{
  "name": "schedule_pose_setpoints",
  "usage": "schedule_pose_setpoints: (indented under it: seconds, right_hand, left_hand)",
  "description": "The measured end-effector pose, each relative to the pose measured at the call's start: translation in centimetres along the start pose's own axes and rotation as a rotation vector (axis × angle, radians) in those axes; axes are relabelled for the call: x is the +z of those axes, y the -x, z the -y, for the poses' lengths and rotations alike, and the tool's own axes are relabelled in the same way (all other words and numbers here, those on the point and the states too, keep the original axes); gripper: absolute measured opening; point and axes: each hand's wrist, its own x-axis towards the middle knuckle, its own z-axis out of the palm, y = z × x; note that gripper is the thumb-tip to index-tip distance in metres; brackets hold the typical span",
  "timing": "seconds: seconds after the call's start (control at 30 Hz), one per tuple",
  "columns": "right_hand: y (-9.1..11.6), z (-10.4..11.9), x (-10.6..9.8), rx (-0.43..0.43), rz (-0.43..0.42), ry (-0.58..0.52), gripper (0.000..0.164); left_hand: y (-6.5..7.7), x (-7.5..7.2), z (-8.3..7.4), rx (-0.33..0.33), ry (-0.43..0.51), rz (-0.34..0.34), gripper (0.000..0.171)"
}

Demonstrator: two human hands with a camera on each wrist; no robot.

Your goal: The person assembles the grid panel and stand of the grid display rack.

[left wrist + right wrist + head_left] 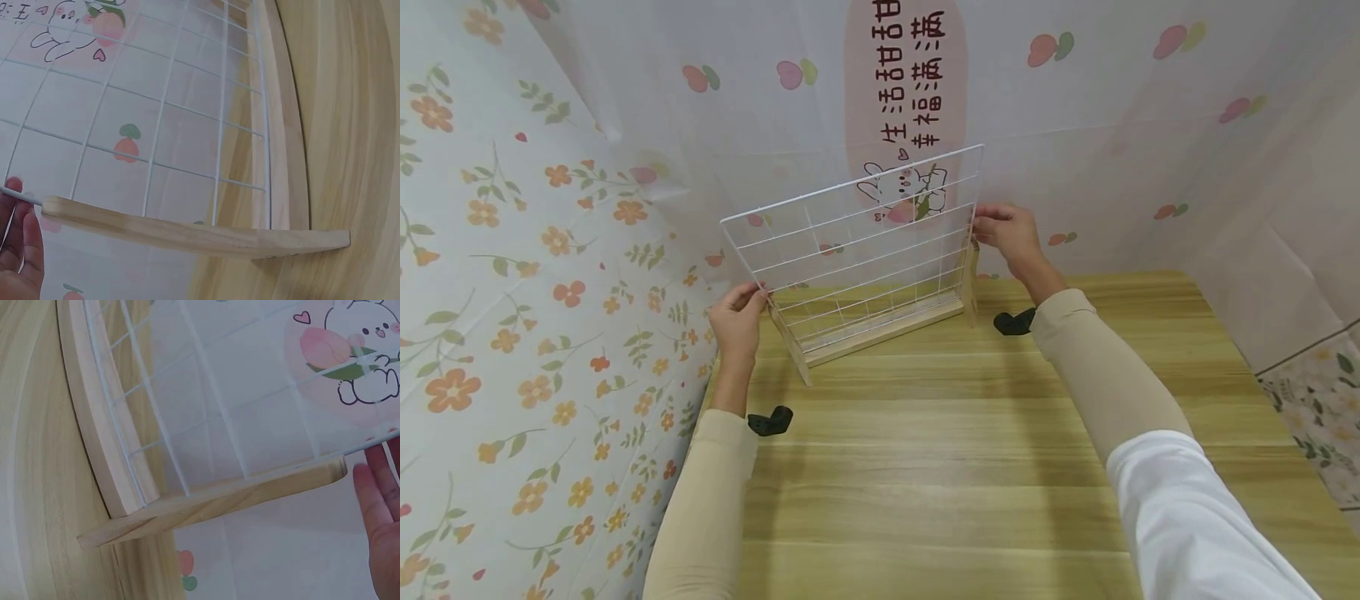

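A white wire grid panel point(852, 183) stands tilted in a wooden stand point(887, 334) at the back of the table. Its lower edge sits along the stand's crossbar, between two wooden side pieces. My left hand point(735, 323) pinches the grid's left edge wire just above the left side piece point(156, 230). On the opposite edge, my right hand point(1015, 240) holds the side wire between thumb and fingers, close above the right side piece point(219, 503). Both hands are at about the same height on the panel.
The stand rests on a wood-grain table point(925, 467) near its back edge. Behind hangs a pale cloth point(760, 133) with fruit prints, lettering and a rabbit drawing. A flowered cloth point(572, 292) borders the left side. Black wrist-worn pieces point(772, 421) show beside both forearms.
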Motion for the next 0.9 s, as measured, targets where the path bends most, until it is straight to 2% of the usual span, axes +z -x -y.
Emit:
schedule_pose_setpoints:
  seconds: [0.2,0.4,0.5,0.63,0.83,0.9]
  right_hand:
    - [0.0,0.3,0.2,-0.001,-0.001,-0.051,0.031]
    - [0.1,0.3,0.2,0.018,-0.002,-0.052,0.031]
    - [0.1,0.2,0.0,0.020,0.001,0.021,0.033]
    - [0.2,-0.2,-0.3,-0.007,0.027,0.180,0.034]
    - [0.1,-0.8,-0.4,-0.019,0.125,0.357,0.039]
    - [0.2,-1.0,-0.4,-0.018,0.162,0.377,0.043]
  left_hand:
    - [0.4,0.2,-1.5,-0.007,0.057,0.003,0.022]
    - [-0.3,-0.3,0.9,-0.011,0.046,-0.016,0.026]
    - [-0.4,-0.6,1.3,-0.012,0.034,-0.022,0.028]
    - [-0.2,-1.2,1.4,-0.010,-0.063,0.001,0.029]
    - [0.2,-2.0,2.2,-0.044,-0.350,0.190,0.048]
    - [0.3,-2.1,2.4,-0.053,-0.395,0.232,0.055]
